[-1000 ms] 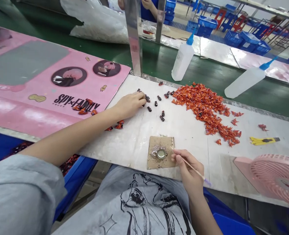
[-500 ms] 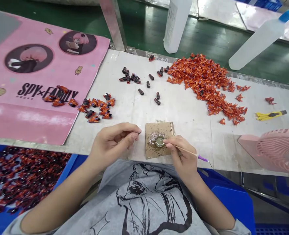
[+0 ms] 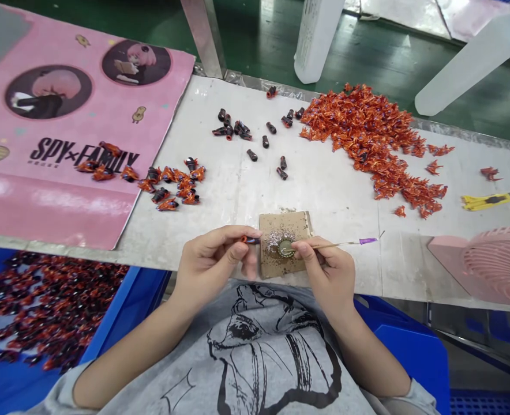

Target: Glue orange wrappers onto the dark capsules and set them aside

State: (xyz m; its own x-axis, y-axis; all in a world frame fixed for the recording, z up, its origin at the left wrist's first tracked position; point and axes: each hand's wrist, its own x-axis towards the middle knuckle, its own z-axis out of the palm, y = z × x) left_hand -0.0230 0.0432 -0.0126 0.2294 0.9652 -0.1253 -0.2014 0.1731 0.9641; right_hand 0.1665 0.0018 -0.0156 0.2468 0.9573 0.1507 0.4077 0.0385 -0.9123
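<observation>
Between thumb and fingers, my left hand (image 3: 214, 259) pinches a small black-and-red plastic part (image 3: 250, 239). My right hand (image 3: 326, 265) is closed on a thin stick (image 3: 335, 245) with a purple piece and a fine metal tip at its outer end. The stick's inner end is by a bottle cap (image 3: 286, 248) holding a clear liquid. That cap rests on a cardboard square (image 3: 267, 262) spotted with wet drops. Several loose black parts (image 3: 251, 155) lie beyond the cardboard. A cluster of joined orange-and-black pieces (image 3: 186, 187) sits to the left.
A large heap of orange parts (image 3: 367, 132) lies at the back right, near a yellow cutter (image 3: 491, 200). At right stands a pink fan (image 3: 497, 259). White bottles (image 3: 318, 40) rise behind the table. A pink printed mat (image 3: 64, 207) covers the left side, above a blue bin (image 3: 116, 311) of parts.
My left hand has turned so that the black-and-red part shows. The stick's outer end has swung upward in my right hand. The view has shifted slightly.
</observation>
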